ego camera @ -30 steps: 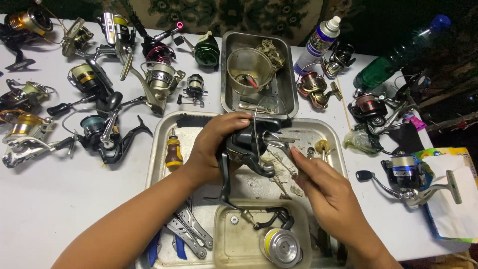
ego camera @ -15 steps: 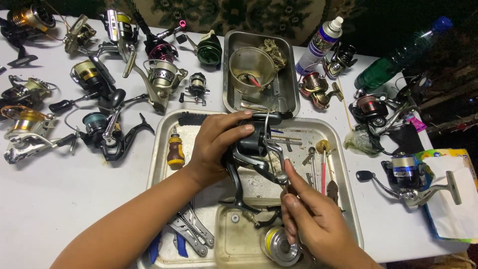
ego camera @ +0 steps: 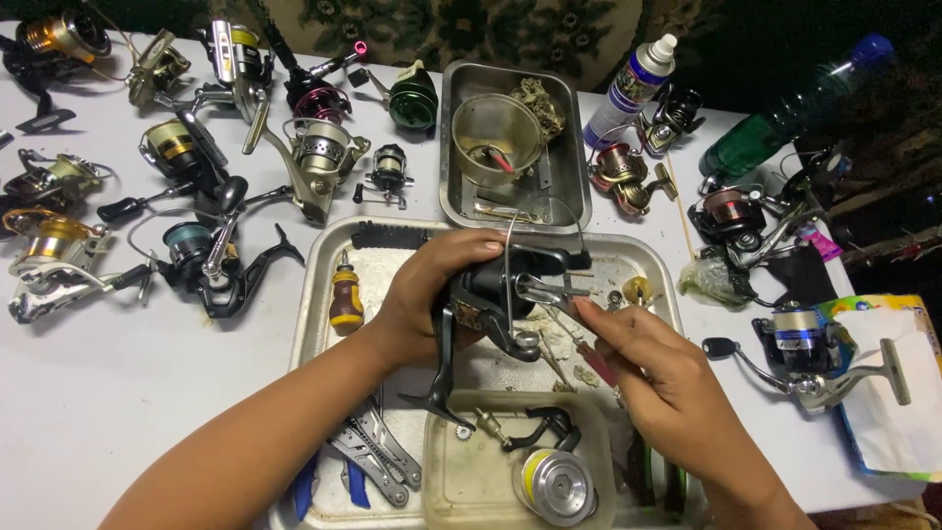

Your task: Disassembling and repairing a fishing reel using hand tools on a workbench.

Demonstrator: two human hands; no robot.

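White table, dark patterned cloth behind.

Black reel — tilted (spool off)

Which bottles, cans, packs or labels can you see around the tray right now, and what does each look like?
Spray can: behind the tray, right of the steel pan; white cylinder, blue-purple label, white nozzle.
Green bottle: far right rear, lying tilted; green plastic, blue cap.
Tissue pack: right table edge; colourful wrapper of yellow, green and blue, white tissue on top.
No screens or signs in view.
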